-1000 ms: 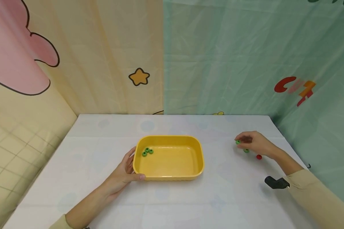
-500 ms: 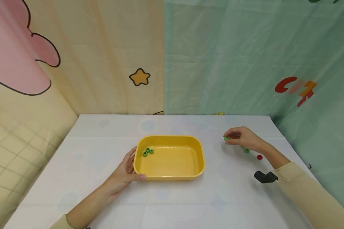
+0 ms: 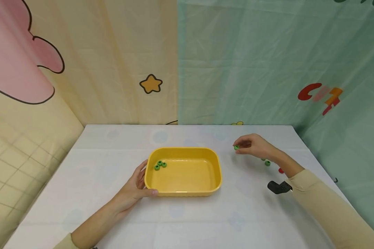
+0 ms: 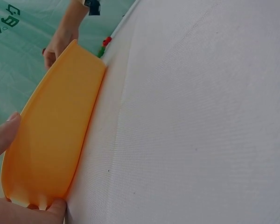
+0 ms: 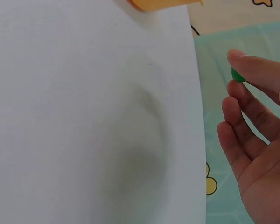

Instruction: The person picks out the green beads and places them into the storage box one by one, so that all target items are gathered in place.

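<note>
A yellow plastic tray (image 3: 187, 194) stands mid-table in the head view, with 3 green beads (image 3: 157, 167) inside near its left end. My left hand (image 3: 134, 190) grips the tray's left end, thumb over the front rim and fingers around the outside. Right of the tray, my right hand (image 3: 255, 146) pinches one green bead (image 3: 236, 147) between thumb and index finger, above the table. The right wrist view also shows this bead (image 5: 238, 75) at the fingertips, mostly hidden by the thumb.
Green beads (image 3: 267, 163) and a red bead (image 3: 281, 171) lie on the white tabletop (image 3: 187, 221) under the right forearm, which partly covers them. A black device (image 3: 279, 187) sits at the right sleeve. Printed curtains (image 3: 230, 69) stand behind the table.
My right hand has lifted a green bead and carried it left, toward the tray, away from the other loose beads. My left hand and the tray have stayed put.
</note>
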`<state>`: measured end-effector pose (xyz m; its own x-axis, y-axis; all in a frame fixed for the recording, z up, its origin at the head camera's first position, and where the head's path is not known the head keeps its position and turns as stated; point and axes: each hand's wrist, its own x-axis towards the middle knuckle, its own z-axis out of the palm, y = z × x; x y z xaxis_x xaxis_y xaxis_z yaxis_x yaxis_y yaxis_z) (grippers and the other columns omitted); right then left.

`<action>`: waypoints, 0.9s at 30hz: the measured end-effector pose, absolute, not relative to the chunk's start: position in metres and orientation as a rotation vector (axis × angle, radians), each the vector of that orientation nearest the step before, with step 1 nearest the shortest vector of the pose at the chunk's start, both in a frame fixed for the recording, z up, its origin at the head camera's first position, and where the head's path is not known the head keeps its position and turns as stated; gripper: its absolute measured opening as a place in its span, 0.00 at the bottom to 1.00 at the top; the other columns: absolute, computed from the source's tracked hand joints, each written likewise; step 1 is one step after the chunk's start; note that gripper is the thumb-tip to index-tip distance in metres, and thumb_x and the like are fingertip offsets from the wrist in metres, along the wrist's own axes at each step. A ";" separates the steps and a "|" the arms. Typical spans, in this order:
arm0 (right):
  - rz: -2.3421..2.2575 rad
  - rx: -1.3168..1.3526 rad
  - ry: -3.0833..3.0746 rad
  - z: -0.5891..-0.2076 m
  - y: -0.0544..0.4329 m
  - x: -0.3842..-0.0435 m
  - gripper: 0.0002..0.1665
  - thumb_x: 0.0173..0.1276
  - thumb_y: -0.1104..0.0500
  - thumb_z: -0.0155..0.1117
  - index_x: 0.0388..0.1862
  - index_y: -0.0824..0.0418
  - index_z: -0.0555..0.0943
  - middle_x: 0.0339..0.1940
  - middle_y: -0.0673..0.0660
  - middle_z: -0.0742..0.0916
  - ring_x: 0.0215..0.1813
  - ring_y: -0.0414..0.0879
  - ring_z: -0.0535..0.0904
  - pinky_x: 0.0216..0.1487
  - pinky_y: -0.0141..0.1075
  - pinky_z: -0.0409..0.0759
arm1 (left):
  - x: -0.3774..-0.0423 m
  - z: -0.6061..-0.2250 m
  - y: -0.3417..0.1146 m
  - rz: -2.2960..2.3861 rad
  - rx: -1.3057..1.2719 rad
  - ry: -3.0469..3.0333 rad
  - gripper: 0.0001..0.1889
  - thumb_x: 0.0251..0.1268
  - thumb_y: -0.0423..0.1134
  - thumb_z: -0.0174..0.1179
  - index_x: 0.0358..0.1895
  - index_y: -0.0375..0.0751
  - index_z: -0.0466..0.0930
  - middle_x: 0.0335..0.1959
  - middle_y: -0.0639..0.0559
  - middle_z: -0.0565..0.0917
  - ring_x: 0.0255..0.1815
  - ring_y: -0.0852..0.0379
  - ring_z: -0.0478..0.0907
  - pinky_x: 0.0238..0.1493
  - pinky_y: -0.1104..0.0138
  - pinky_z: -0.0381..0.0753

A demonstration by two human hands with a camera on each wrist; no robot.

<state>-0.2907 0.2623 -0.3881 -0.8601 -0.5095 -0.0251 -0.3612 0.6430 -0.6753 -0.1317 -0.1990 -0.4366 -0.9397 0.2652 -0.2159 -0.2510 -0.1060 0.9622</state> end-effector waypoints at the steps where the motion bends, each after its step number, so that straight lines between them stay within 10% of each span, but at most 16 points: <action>1: -1.016 -0.715 2.651 -0.387 0.260 -0.291 0.17 0.70 0.60 0.73 0.54 0.67 0.86 0.49 0.55 0.88 0.49 0.51 0.83 0.53 0.38 0.85 | -0.132 -0.437 -0.199 2.108 0.014 1.830 0.61 0.57 0.25 0.74 0.85 0.54 0.39 0.85 0.48 0.43 0.84 0.44 0.41 0.78 0.54 0.53; 27: -1.061 -0.993 2.421 -0.371 0.178 -0.304 0.14 0.69 0.60 0.74 0.50 0.66 0.87 0.45 0.52 0.89 0.46 0.49 0.83 0.53 0.40 0.85 | -0.132 -0.436 -0.199 2.103 -0.004 1.831 0.61 0.58 0.25 0.73 0.85 0.55 0.39 0.85 0.48 0.44 0.84 0.45 0.43 0.76 0.57 0.56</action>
